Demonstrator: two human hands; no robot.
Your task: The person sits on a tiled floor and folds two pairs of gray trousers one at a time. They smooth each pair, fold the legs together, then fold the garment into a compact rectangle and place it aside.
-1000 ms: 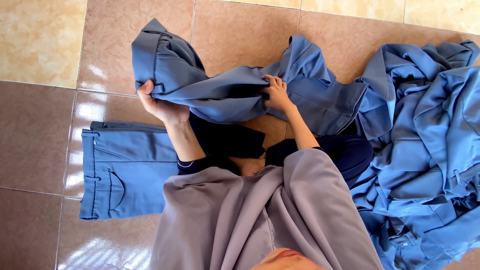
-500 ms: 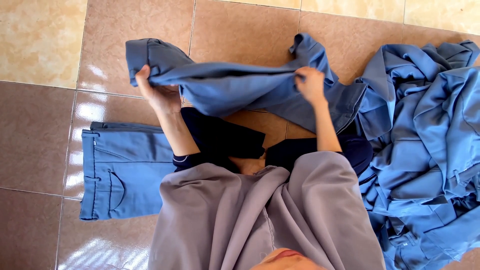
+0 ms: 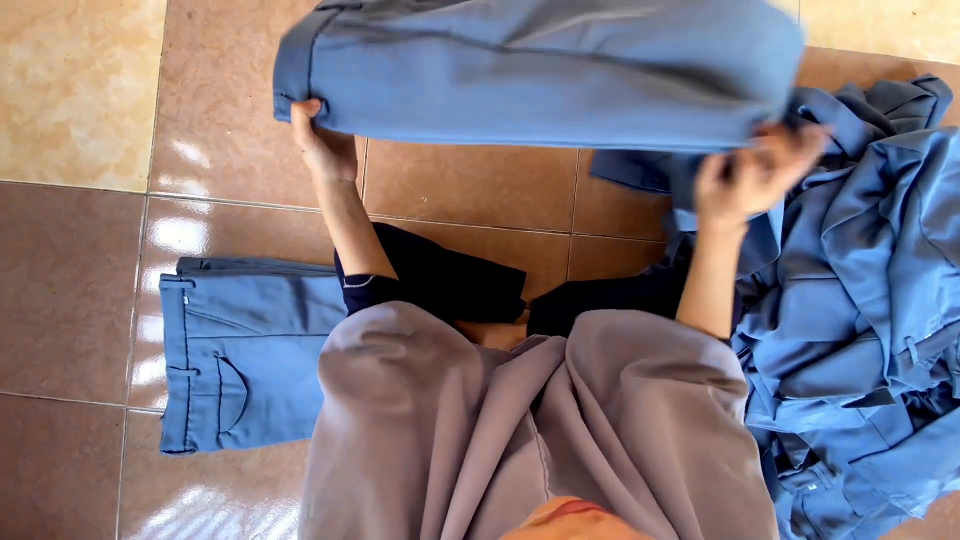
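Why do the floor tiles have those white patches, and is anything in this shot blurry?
Head view: the white patches are glare, light bouncing off the glossy tiled floor, strongest near the folded blue trousers. The right hand and the blue garment it holds with the left hand look slightly motion-smeared; the pile of blue clothes stays sharp. Lighting is soft, shadows faint.

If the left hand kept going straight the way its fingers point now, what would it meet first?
The left hand points away from the body and already grips the edge of the stretched blue fabric garment. Beyond that cloth, only the brown tiled floor seems to lie ahead, though the cloth hides part of it.
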